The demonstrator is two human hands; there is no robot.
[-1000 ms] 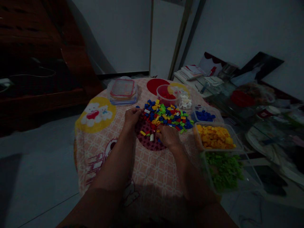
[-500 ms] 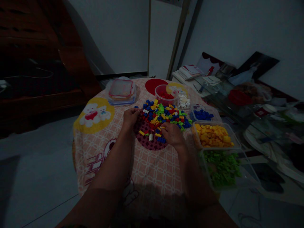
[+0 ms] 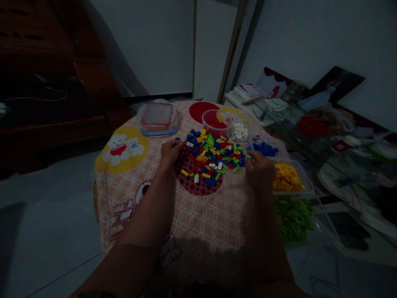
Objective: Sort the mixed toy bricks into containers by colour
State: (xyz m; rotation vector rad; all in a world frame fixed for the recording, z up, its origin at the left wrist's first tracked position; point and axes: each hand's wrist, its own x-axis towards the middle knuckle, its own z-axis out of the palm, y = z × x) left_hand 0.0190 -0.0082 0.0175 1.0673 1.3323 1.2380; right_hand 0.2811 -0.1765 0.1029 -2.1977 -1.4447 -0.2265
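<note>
A mixed heap of small toy building bricks (image 3: 211, 151) in red, blue, yellow, green and white lies on the patterned tablecloth (image 3: 198, 215). At its left edge, my left hand (image 3: 170, 152) rests with fingers curled together; whatever they hold, if anything, is hidden. A blue brick (image 3: 177, 139) lies by those fingertips. My right hand (image 3: 259, 169) is at the heap's right edge, its fingers closed on a green brick (image 3: 249, 156). Beneath and beside the right forearm are a box of yellow bricks (image 3: 287, 178) and a box of green bricks (image 3: 294, 219), both partly covered.
Behind the heap stands a round tub (image 3: 214, 128) of red bricks, beside a small pile of white bricks (image 3: 240, 131). A box of blue bricks (image 3: 265, 149) is at the right. Lidded containers (image 3: 158, 118) are stacked back left. A cluttered glass table (image 3: 288, 120) adjoins the right side.
My right hand has moved right, from the heap's front middle to its right edge, uncovering white bricks and now hiding part of the yellow box. My left hand stays put.
</note>
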